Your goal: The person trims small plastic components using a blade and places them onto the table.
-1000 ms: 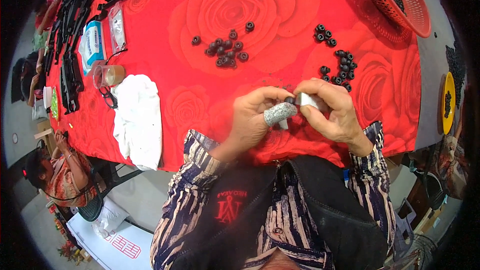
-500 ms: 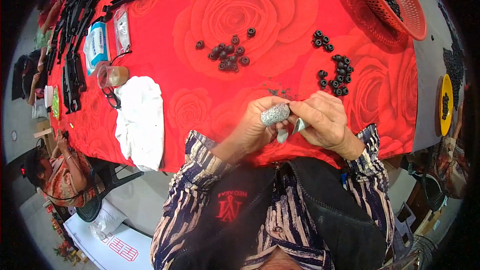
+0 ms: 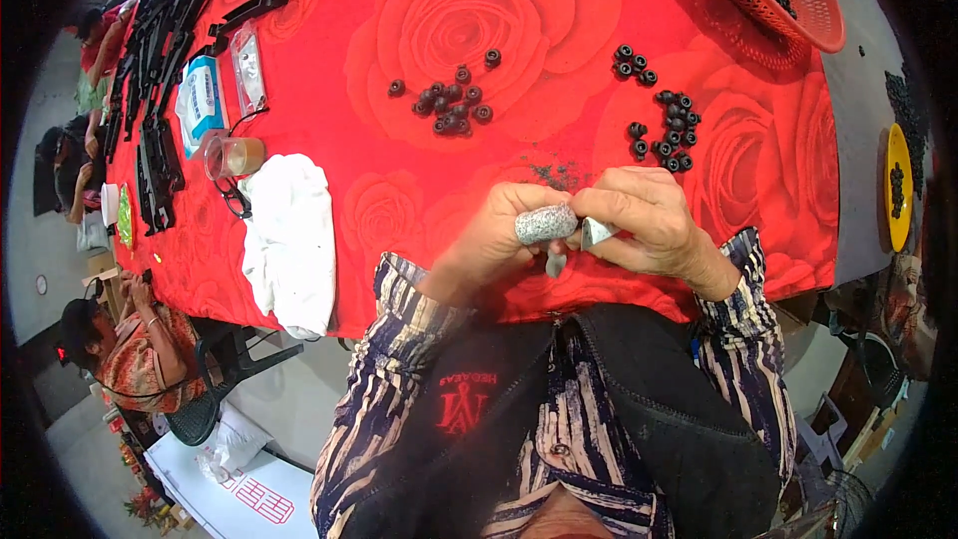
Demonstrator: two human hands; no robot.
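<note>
Both hands (image 3: pixel 489 235) (image 3: pixel 649 225) clench (right fingers (image 3: pixel 614 206) round a pale piece (image 3: pixel 597 233)) near bare tablecloth edge (image 3: pixel 351 315).

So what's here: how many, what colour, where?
Tablecloth: one, red, across the middle
Round parts: many, black, middle and right of tablecloth
Crumbs: many, dark, tablecloth's middle
Basket: one, red, upper right
Tray: one, yellow, far right
Long parts: many, black, upper left
Packet: one, blue and white, left
Bag: one, clear, beside packet
Cup: one, clear, left, brownish contents
Glasses: apparently one pair, black, beside cup
Cloth: one, white, left
Board: one, white with red marks, lower left
Other people: several, varied clothing, both edges
Pale piece: one, whitish, centre
Vest: one, black, bottom
Sleeves: two, striped dark and cream, bottom
Left hand: one, grey-wrapped digit, centre
Right hand: one, unwrapped, centre, holding pale piece
</note>
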